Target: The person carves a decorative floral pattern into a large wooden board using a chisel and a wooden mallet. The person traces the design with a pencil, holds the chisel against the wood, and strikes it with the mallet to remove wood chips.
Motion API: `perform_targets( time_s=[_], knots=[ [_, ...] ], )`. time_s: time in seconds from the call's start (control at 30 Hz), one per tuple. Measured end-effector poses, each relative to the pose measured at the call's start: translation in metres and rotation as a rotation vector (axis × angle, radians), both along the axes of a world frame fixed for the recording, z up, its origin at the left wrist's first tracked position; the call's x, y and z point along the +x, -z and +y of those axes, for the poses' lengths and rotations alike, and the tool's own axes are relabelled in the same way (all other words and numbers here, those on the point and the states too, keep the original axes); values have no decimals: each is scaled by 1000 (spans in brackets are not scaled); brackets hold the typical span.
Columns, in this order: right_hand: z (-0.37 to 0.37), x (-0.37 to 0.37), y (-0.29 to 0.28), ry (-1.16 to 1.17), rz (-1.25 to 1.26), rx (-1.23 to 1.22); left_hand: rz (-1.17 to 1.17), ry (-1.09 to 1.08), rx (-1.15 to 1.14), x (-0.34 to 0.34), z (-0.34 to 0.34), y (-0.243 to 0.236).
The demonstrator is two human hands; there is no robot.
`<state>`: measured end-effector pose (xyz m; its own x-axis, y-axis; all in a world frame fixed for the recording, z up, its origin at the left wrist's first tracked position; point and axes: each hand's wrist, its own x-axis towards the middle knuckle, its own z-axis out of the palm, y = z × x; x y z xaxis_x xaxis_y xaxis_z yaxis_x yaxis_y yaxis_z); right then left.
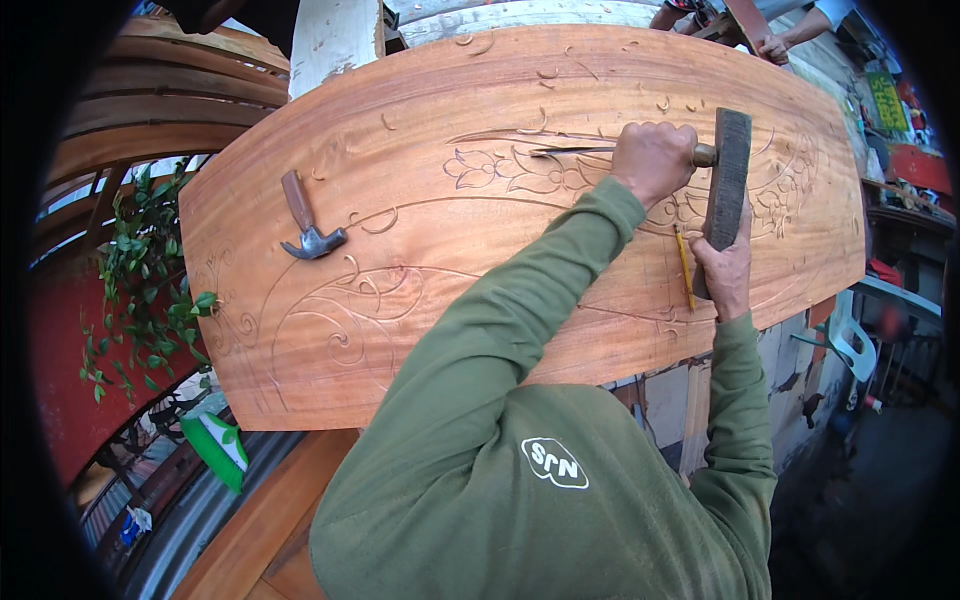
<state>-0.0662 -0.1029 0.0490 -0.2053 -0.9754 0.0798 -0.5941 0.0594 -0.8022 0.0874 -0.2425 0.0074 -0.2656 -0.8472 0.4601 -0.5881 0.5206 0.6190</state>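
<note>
My left hand point(655, 160) is wrapped round the handle of a carving chisel point(575, 150). Its blade points left, the tip lying by the carved flowers on a large curved wooden panel point(330, 120). In my right hand point(727, 270) is a dark, worn wooden block used as a mallet point(729, 170). The block's face is at the butt of the chisel handle; whether they touch I cannot tell. A yellow pencil point(685, 268) lies on the panel just left of my right hand. Farther left rests a claw hammer point(310, 225) with a brown handle.
Curled wood shavings point(381, 220) are scattered over the panel. A leafy plant point(145, 270) overlaps its left edge. A green brush point(215, 448) sits below that edge. At the far right, another person's hand point(774, 48) holds a piece of wood. A pale plastic chair point(853, 335) stands right.
</note>
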Motion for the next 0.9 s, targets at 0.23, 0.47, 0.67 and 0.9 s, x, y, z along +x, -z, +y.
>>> perform_targets(
  time_s=[0.23,0.47,0.67,0.9],
  knots=[
    [-29,-1,-12,496,-595,-234,-52,-52,-8,0,-2,3],
    [-13,-17,-9,110,-52,74,-53,-27,20,3,-3,9],
    [-14,23,0,381,-459,-92,-87,27,32,2,-2,3],
    [13,7,-14,299,-319,37,-110,120,17,23,11,2]
  ],
)
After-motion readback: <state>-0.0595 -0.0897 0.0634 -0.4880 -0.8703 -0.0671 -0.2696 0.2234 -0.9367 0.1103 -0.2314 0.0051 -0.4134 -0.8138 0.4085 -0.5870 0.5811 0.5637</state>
